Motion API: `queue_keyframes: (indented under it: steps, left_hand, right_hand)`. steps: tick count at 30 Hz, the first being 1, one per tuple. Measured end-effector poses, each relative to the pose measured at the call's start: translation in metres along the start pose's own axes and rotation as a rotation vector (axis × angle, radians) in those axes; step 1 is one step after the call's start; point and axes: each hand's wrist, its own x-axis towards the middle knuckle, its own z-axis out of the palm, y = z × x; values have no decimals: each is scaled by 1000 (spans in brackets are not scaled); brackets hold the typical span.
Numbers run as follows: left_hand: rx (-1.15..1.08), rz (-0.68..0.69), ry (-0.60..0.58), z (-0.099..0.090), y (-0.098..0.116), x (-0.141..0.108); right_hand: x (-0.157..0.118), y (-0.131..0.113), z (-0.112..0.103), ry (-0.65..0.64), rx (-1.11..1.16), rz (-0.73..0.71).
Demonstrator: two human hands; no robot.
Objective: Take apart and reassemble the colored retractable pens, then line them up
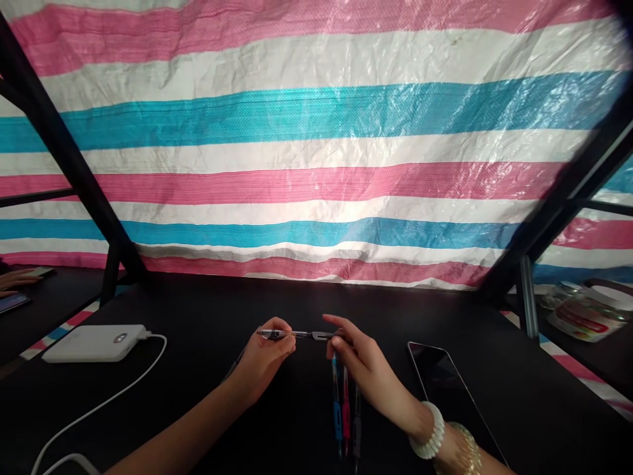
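Note:
Held level above the black table (198,310) is a slim dark-and-clear pen (297,334). My left hand (262,356) grips its barrel in a closed fist. My right hand (359,349) pinches the end near the clip between thumb and fingers. Just below my right hand lie a blue pen (337,409), a red pen (345,412) and a dark pen (357,422), side by side and pointing toward me. A white coil bracelet (428,430) circles my right wrist.
A white power bank (93,343) with a white cable (119,389) lies to the left. A black tablet or phone (445,389) lies to the right. Black frame posts (69,152) stand before a striped tarp (316,132). Another person's hand (14,280) rests at far left.

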Motion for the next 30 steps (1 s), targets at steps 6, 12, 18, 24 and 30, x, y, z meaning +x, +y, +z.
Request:
queue_keyframes:
  steps: [6,12,18,24,30]
  left_hand:
    - [-9,-21,-12,2,-2,-1]
    - [-8,-13,-66,5,-2,-4]
    - [29,-73,-194,6,2,-11]
    - [-1,-133,-281,7,3,-15]
    - [-117,-123,-216,8,5,-12]
  right_hand:
    - [-12,7,6,22,45,-12]
    - [-18,12,2,61,-70,30]
    - [-17,25,7,60,42,121]
    - [-18,18,6,13,119,127]
    - [-18,9,2,41,192,-7]
